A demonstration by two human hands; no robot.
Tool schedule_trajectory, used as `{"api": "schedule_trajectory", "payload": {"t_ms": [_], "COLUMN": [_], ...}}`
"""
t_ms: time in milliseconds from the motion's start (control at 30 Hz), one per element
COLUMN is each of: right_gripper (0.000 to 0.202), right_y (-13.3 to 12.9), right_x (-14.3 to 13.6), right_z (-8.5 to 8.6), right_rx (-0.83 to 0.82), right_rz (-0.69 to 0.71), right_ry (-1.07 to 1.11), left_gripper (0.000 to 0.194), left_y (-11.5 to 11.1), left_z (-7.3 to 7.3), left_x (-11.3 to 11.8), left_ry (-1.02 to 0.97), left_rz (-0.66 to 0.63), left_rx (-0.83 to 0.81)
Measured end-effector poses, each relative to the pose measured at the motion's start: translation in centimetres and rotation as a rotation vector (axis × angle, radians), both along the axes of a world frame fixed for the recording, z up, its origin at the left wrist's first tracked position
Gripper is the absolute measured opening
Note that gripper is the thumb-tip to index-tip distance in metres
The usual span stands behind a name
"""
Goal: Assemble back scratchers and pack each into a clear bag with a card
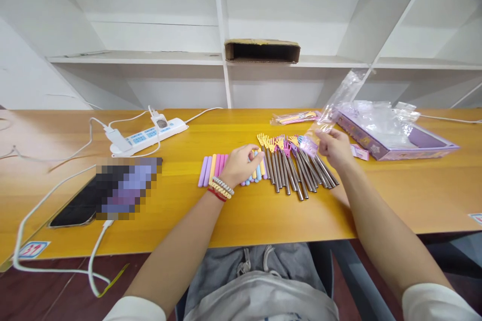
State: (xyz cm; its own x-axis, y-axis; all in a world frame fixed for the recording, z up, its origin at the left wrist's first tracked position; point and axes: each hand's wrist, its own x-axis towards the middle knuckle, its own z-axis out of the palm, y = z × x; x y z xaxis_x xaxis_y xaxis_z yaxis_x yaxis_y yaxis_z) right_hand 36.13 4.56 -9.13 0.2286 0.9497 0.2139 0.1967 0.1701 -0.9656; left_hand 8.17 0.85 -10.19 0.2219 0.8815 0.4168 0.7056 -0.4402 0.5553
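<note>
My left hand (pixel 243 164) is over a row of pastel sticks (pixel 207 170) on the table, its fingers bent; whether it grips one of them is hidden. My right hand (pixel 334 146) pinches a clear plastic bag (pixel 341 98) that stands up and slants to the right. Between the hands lie several metal rods (pixel 297 170) with small yellow, pink and blue hand-shaped ends (pixel 279 142), fanned out side by side. Behind them is a filled clear packet (pixel 295 118) with yellow and pink pieces inside.
A purple box (pixel 417 153) with clear bags stands at the right. On the left are a white power strip (pixel 150 136), white cables and a dark phone (pixel 81 200) beside a pixelated area. White shelves (pixel 150 57) rise behind, with a cardboard box (pixel 262 51) on one.
</note>
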Motion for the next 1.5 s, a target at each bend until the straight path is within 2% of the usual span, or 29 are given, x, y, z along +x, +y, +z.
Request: {"api": "schedule_trajectory", "payload": {"t_ms": [100, 200, 267, 367, 467, 567, 633, 733, 833, 1000, 1167, 1233, 1333, 1500], "right_gripper": [0.041, 0.039, 0.041, 0.039, 0.035, 0.029, 0.026, 0.021, 0.019, 0.02, 0.026, 0.029, 0.038, 0.045], "right_y": [-1.9, -3.5, -4.0, -3.7, -2.6, -1.4, -0.7, -0.3, -0.4, -0.2, 0.2, 0.2, -0.1, -0.7], "right_x": [-3.7, -6.2, -7.0, -7.0, -6.0, -4.7, -4.1, -3.6, -3.7, -3.7, -3.1, -2.9, -2.6, -2.5], "right_z": [0.2, 0.0, -0.3, -0.8, -1.4, -1.7, -1.8, -1.9, -1.8, -1.9, -2.0, -1.8, -1.2, -0.6], "right_rx": [-0.012, -0.031, -0.042, -0.046, 0.005, 0.03, 0.015, -0.005, -0.026, -0.049, -0.094, -0.15, -0.215, -0.253], "right_rz": [0.215, 0.339, 0.414, 0.512, 0.474, 0.362, 0.294, 0.242, 0.26, 0.282, 0.36, 0.44, 0.536, 0.672], "right_ry": [0.049, -0.011, -0.036, 0.024, 0.17, 0.265, 0.279, 0.278, 0.283, 0.293, 0.355, 0.41, 0.456, 0.35], "left_gripper": [0.036, 0.034, 0.029, 0.029, 0.029, 0.03, 0.031, 0.029, 0.023, 0.021, 0.046, 0.053, 0.05, 0.042], "left_y": [-1.0, -1.7, -1.8, -1.4, -0.2, 1.5, 2.5, 3.3, 3.0, 2.0, 1.4, 1.1, 0.9, 1.3], "left_z": [0.5, 0.6, 0.4, -0.1, -0.2, -0.1, -0.1, 0.1, 0.4, 0.5, 0.4, 0.5, 0.7, 0.6], "left_x": [0.9, 1.6, 2.0, 1.9, 0.9, -0.9, -2.1, -3.3, -3.6, -3.5, -3.8, -3.8, -3.8, -3.9], "left_ry": [-0.019, 0.012, -0.017, -0.224, -0.542, -0.832, -0.974, -1.168, -1.3, -1.25, -1.119, -1.073, -1.002, -0.95], "left_rz": [-0.184, -0.326, -0.343, -0.28, -0.109, 0.038, 0.134, 0.155, 0.046, -0.224, -0.425, -0.46, -0.466, -0.407], "left_rx": [0.002, 0.033, 0.024, -0.137, -0.192, -0.022, 0.032, 0.015, -0.13, -0.448, -0.644, -0.699, -0.728, -0.681]}}
